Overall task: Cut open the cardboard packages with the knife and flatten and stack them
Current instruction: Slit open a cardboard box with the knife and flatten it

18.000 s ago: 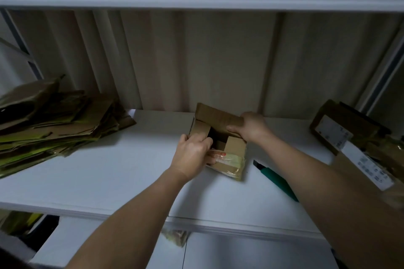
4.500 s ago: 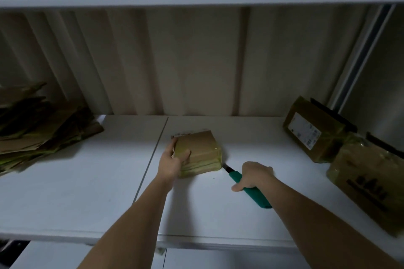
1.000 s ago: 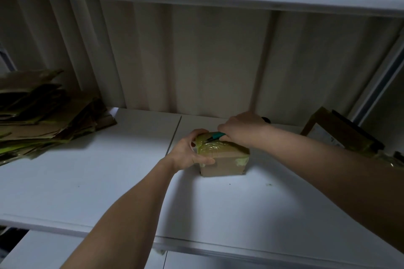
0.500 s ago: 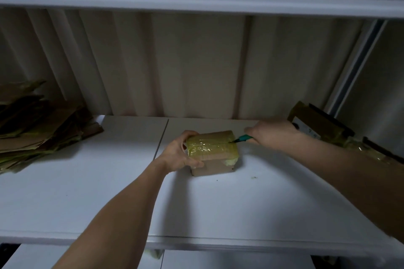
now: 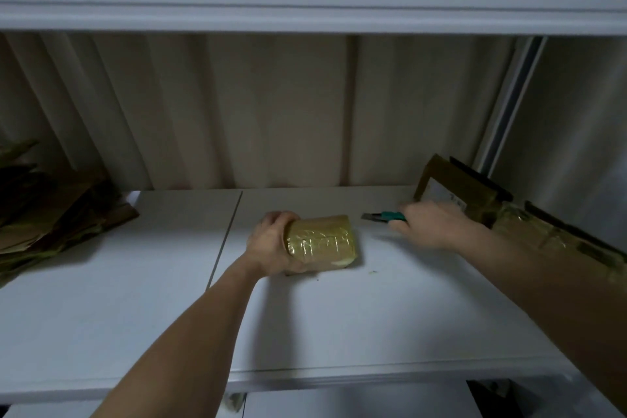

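A small cardboard package, wrapped in shiny yellowish tape, sits in the middle of the white shelf. My left hand grips its left end, fingers curled over the top. My right hand, blurred, holds a green-handled knife to the right of the package, blade pointing left and clear of the package.
A pile of flattened cardboard lies at the far left of the shelf. Two taped packages stand at the right, one with a white label and a larger one partly behind my right forearm. An upper shelf hangs overhead.
My right hand has drawn the knife off the package's top and away to the right. My left hand has tipped the package so its taped face shows toward me.
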